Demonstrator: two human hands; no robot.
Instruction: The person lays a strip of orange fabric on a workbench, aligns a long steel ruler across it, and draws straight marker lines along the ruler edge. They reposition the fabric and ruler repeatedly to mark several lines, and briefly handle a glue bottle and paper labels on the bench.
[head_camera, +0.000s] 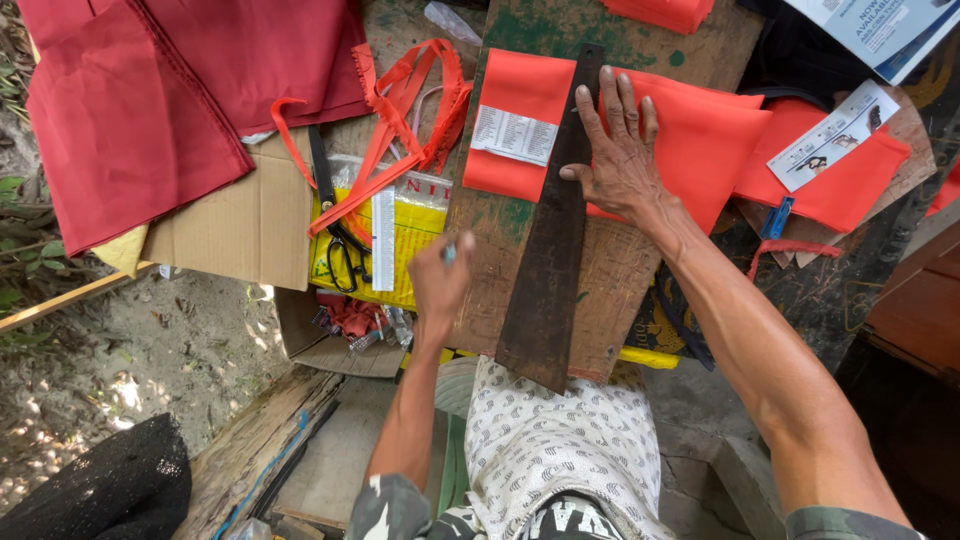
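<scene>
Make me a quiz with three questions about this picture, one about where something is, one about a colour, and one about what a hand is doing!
1. Where do the scissors lie?
A. on the yellow plastic bag
B. on the dark red cloth
C. under the ruler

2. What colour is the folded cloth under the flat hand?
A. blue
B. orange
C. white

3. What is the right hand doing?
A. holding scissors
B. hanging in the air
C. pressing flat on the long dark ruler

Answers:
1. A, the black handles rest on the yellow bag left of the wooden board.
2. B, the cloth beside the fingers is bright orange.
3. C, the palm and spread fingers lie on the ruler and cloth, while the left hand grips a small bluish marking piece.
</scene>
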